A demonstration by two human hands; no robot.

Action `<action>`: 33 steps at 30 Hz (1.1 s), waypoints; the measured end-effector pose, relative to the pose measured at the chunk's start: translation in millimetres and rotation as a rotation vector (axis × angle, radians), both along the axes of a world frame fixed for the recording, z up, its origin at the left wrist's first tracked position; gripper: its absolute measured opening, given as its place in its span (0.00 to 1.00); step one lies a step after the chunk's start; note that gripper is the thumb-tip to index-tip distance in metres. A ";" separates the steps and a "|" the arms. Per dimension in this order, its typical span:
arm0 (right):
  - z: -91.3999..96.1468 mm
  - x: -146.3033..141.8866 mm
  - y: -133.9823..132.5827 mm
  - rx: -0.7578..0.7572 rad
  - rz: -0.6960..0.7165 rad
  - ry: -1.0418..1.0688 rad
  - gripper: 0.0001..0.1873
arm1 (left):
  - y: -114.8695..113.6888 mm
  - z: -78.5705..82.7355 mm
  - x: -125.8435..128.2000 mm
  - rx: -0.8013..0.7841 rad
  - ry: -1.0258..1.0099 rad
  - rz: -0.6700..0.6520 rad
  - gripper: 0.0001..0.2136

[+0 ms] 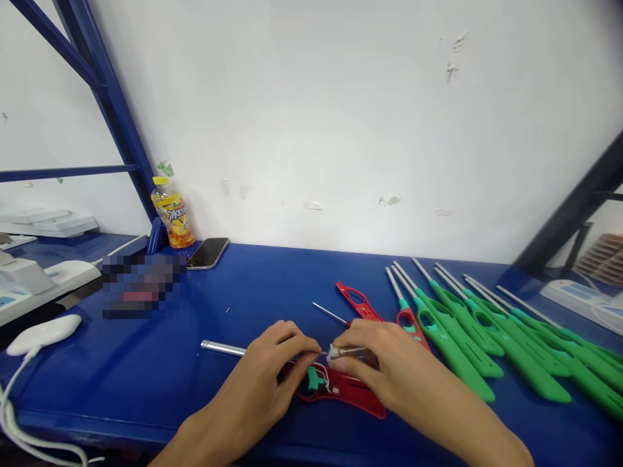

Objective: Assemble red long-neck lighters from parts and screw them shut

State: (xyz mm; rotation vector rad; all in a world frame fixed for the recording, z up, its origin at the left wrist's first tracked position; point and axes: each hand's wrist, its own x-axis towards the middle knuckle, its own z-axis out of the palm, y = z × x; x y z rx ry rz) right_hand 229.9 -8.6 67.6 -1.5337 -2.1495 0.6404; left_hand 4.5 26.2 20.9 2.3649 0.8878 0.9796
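My left hand (275,363) pinches a thin, pin-like piece (324,353) whose tip points at a small clear fuel tank with a metal valve end (335,352). My right hand (374,353) holds that tank, its fingers closed around the body and partly hiding it. Below both hands lies an opened red lighter half-shell (357,392), with a teal trigger (314,379) and white wires inside. Its silver barrel (224,348) sticks out to the left past my left hand. Behind my right hand lies a thin screwdriver (331,313), its handle mostly covered.
A loose red half-shell (353,298) and a red lighter (413,324) lie beyond my right hand. Several green lighters (457,353) spread across the right. A phone (209,253), a drink bottle (178,220) and a white corded device (43,334) are at left on the blue table (146,370).
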 end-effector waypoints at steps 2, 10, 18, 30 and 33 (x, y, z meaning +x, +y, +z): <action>1.0 0.1 -0.3 0.004 -0.002 -0.004 0.09 | -0.9 0.6 -0.5 0.002 0.007 -0.002 0.09; -0.3 0.5 -1.7 0.005 0.009 -0.008 0.09 | -0.5 -1.2 -1.5 0.006 0.031 -0.012 0.11; -0.3 0.2 1.2 0.005 0.014 -0.014 0.09 | -1.6 -0.2 -0.7 -0.033 0.025 -0.011 0.09; 4.3 -5.0 -1.5 -0.006 0.042 -0.008 0.11 | -2.0 1.1 0.3 -0.057 0.063 -0.033 0.09; 4.9 -5.1 -1.3 0.004 0.060 -0.014 0.13 | -2.9 0.6 0.0 -0.066 0.070 -0.035 0.09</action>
